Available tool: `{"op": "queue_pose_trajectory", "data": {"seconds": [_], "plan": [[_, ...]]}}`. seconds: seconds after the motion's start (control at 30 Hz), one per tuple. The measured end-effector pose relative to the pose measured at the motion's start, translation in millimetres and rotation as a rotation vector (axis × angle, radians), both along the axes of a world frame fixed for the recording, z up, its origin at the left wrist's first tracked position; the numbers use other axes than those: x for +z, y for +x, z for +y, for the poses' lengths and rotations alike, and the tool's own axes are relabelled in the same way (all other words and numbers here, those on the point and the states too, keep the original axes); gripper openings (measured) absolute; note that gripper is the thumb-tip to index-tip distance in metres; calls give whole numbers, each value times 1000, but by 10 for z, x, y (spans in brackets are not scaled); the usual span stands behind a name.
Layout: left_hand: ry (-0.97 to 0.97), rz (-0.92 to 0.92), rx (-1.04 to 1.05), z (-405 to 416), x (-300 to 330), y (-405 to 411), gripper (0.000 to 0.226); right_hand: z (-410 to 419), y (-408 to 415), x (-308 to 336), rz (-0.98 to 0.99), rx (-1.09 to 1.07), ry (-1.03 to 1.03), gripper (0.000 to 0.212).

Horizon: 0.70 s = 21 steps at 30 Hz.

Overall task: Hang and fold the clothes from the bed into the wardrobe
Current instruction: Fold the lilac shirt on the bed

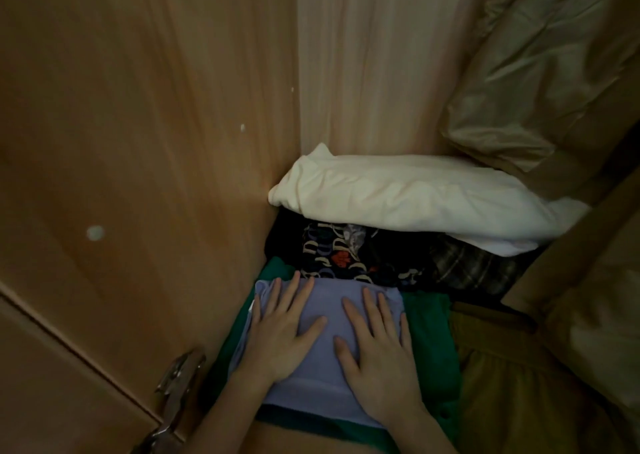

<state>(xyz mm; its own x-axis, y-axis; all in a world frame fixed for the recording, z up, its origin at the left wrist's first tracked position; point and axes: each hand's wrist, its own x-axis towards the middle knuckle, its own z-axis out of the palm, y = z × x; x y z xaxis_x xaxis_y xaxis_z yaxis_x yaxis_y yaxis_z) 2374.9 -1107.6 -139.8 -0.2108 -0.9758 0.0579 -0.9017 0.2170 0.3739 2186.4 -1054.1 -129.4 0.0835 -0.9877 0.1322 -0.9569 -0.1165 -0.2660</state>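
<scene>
Matt woodgrain wardrobe wall (138, 141), shiny metal hinge (178, 381), soft lilac cloth (325, 356).

Your wardrobe shelf, seen from above

Against the wardrobe's wooden side wall (138, 141) you have a green folded garment (429, 335) lying on the shelf; right of it a mustard garment (502, 384), behind it dark patterned clothes (346, 256) under a white bundle (398, 190).
</scene>
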Motion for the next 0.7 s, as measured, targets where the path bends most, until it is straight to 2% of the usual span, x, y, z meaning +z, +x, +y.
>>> {"op": "queue_pose_trajectory", "data": {"seconds": [0.13, 0.27, 0.37, 0.47, 0.7], "plan": [[-9, -32, -3, 3, 30, -16, 73, -18, -30, 26, -30, 25, -14, 68], [-293, -236, -29, 201, 170, -94, 66, 107, -81, 133, 48, 79, -12, 67], [-407, -256, -44, 393, 333, -192, 62, 284, -228, 327, 136, 41, -46, 66], [-399, -262, -69, 599, 455, -420, 64, 512, -474, 510, 160, -1, -68, 67], [-399, -246, -191, 1279, 627, -1005, 65, 1320, -909, 852, 62, -80, 61, 67]]}}
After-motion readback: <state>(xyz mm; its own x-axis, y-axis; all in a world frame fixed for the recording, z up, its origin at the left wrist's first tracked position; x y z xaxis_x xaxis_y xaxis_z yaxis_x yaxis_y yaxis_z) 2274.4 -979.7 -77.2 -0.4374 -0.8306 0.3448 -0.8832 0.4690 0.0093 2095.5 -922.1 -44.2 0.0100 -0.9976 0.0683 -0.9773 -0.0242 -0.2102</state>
